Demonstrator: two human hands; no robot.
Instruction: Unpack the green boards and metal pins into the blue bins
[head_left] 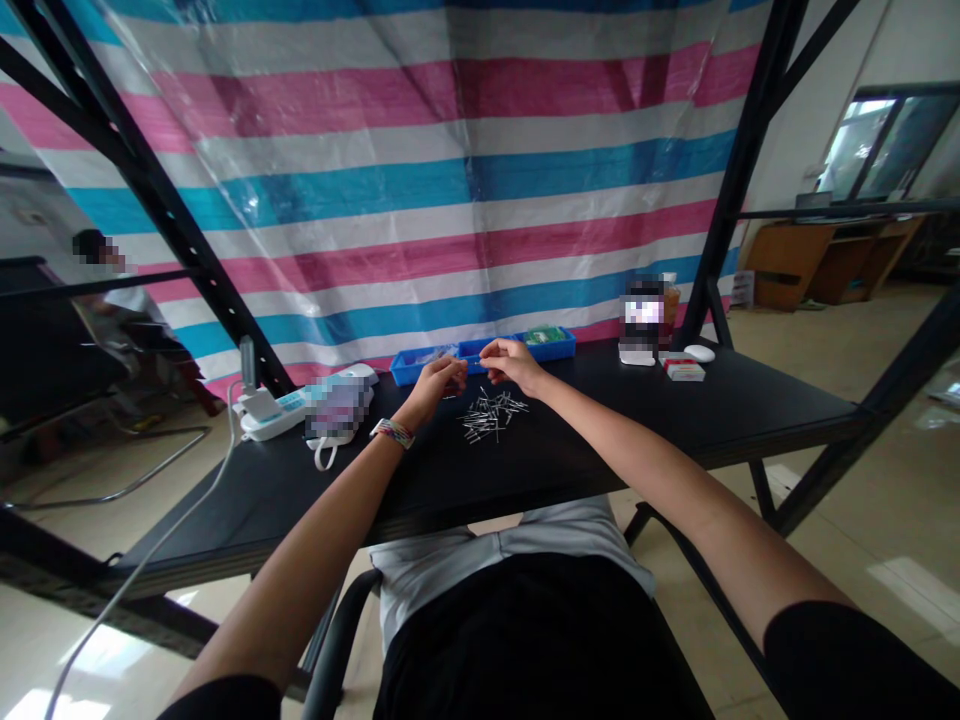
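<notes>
Black surface (450, 480) carries a loose pile of slender pieces (491, 416), pale and metallic-looking, lying crisscross near the middle; take that pile as the centre of a clock, with 12 toward the pink, blue and white striped sheet (480, 200) hung behind. At 10 o'clock is the left hand (444, 378), a multicoloured bracelet (392, 432) round its wrist, and just short of 1 o'clock is the right hand (510, 362), its fingertips turned in to face the left's. Between them, at 11 o'clock, shows one thin piece (473, 362). The right grip is drawn to a pinch on it, thumb against fingers, and the left grip is folded closed at its other end, though the piece is too small to make out exactly. Beyond the hands, at 12, lies a long blue tray (555, 351) with compartments; something green (544, 335) sits in its right one and something clear (439, 354) in its left one. At 9 o'clock rests a blurred item with a white strap (325, 452), a white power strip (266, 428) just beside it. Toward 2 stands a bottle (671, 300), and between 2 and 3 lie a small box (684, 371) and, touching or just beside it, a white mouse (700, 354)
</notes>
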